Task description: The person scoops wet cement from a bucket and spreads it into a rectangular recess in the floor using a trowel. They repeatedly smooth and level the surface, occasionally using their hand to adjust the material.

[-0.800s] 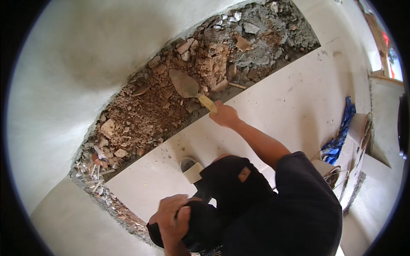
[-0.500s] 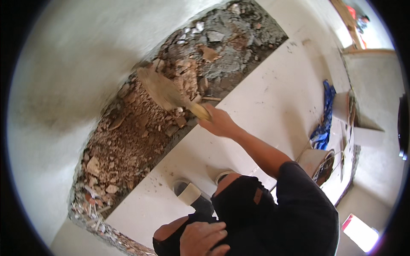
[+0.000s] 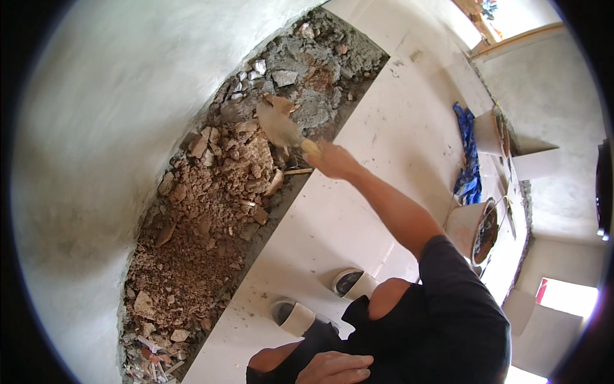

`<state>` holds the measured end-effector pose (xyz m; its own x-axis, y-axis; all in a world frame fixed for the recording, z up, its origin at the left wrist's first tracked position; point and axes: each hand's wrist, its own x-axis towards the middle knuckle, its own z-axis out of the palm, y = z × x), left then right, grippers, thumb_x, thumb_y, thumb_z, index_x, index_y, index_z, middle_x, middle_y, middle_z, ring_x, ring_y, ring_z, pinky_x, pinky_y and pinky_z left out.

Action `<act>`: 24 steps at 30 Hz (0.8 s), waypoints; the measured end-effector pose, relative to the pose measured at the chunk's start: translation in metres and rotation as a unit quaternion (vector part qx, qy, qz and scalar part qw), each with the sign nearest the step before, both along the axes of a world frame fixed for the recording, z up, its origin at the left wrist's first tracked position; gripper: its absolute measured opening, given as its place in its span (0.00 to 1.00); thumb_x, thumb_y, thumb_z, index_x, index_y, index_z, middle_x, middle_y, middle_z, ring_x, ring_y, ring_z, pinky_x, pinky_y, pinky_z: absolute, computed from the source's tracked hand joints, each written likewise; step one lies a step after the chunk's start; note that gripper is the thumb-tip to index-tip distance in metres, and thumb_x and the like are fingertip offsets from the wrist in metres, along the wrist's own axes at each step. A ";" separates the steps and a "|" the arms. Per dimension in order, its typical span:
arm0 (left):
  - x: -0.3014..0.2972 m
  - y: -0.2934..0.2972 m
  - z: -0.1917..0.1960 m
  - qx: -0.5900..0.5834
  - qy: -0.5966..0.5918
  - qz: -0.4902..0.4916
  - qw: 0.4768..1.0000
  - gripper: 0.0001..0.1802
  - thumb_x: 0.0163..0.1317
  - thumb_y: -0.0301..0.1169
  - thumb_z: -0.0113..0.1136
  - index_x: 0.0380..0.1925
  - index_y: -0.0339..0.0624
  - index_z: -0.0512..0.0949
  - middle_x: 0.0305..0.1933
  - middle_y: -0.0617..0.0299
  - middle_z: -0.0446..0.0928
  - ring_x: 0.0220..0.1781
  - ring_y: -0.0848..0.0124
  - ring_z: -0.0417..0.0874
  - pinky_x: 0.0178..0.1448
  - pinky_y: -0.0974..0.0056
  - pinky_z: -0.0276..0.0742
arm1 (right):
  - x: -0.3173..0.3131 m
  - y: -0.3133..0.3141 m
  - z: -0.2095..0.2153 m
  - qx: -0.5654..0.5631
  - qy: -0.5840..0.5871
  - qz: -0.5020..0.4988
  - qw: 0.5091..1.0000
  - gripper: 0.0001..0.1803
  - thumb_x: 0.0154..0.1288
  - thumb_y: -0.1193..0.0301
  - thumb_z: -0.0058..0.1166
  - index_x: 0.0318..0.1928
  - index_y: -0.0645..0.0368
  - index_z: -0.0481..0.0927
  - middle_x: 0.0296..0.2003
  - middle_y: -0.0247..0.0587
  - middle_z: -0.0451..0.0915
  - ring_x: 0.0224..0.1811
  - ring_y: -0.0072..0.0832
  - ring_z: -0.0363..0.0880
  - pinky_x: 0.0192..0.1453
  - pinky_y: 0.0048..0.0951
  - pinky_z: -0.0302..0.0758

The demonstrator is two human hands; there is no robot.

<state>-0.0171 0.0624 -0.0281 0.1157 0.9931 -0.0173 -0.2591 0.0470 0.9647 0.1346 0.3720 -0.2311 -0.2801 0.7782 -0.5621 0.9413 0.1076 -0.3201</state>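
Note:
In my right hand [image 3: 334, 160] is the yellowish handle of a trowel [image 3: 279, 126]. Its broad blade, slightly blurred, is over the strip of rubble [image 3: 211, 198], close to a flat brown shard at the edge of the grey mortar [image 3: 313, 105]. Whether the blade touches the material below, I cannot tell. My left hand [image 3: 336, 368] is at the lower edge, against my dark clothing, its fingers stretched out with nothing seen in them; part of it is cut off by the frame.
A pale wall [image 3: 96, 160] borders the strip on the left, and white floor tiles [image 3: 377, 166] on the right. Two buckets [image 3: 464, 227] and a crumpled blue sheet [image 3: 470, 153] stand or lie further right. My feet, in dark shoes [image 3: 348, 281], are on the tiles.
The trowel in my right hand has moved from the brown rubble up along the strip towards the grey mortar. The view has shifted, and my left hand sits lower in it.

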 end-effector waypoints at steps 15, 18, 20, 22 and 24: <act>-0.023 0.024 -0.011 -0.211 0.146 0.314 0.914 0.23 0.70 0.45 0.52 0.44 0.33 0.79 0.43 0.48 0.81 0.40 0.61 0.82 0.46 0.58 0.79 | 0.148 0.088 0.005 0.164 -0.076 -0.137 0.974 0.24 0.58 0.56 0.52 0.50 0.58 0.70 0.41 0.60 0.81 0.47 0.55 0.79 0.51 0.52 0.73; -0.008 0.031 -0.017 -0.238 0.225 0.374 0.868 0.24 0.69 0.47 0.52 0.43 0.33 0.79 0.44 0.48 0.81 0.39 0.60 0.83 0.46 0.57 0.80 | 0.194 0.171 -0.040 0.200 -0.069 -0.121 0.970 0.22 0.59 0.57 0.53 0.47 0.60 0.69 0.41 0.61 0.81 0.46 0.55 0.80 0.50 0.52 0.74; 0.006 0.043 -0.021 -0.254 0.287 0.400 0.833 0.24 0.69 0.46 0.52 0.42 0.33 0.80 0.44 0.48 0.81 0.40 0.60 0.83 0.46 0.57 0.80 | 0.198 0.228 -0.055 0.212 -0.077 -0.114 0.968 0.21 0.59 0.58 0.54 0.45 0.61 0.69 0.40 0.61 0.81 0.45 0.56 0.80 0.49 0.52 0.74; 0.021 0.061 -0.026 -0.281 0.339 0.402 0.803 0.23 0.70 0.46 0.51 0.43 0.34 0.80 0.44 0.50 0.81 0.40 0.60 0.83 0.47 0.57 0.79 | 0.178 0.278 -0.060 0.213 -0.071 -0.126 0.966 0.21 0.59 0.59 0.54 0.46 0.61 0.68 0.40 0.60 0.81 0.45 0.55 0.80 0.49 0.51 0.74; 0.033 0.083 -0.034 -0.336 0.410 0.376 0.760 0.22 0.70 0.46 0.50 0.45 0.37 0.80 0.45 0.52 0.82 0.41 0.60 0.83 0.49 0.55 0.79 | 0.156 0.292 -0.059 0.222 -0.068 -0.166 0.958 0.21 0.59 0.61 0.54 0.48 0.61 0.67 0.41 0.60 0.81 0.45 0.55 0.80 0.50 0.50 0.76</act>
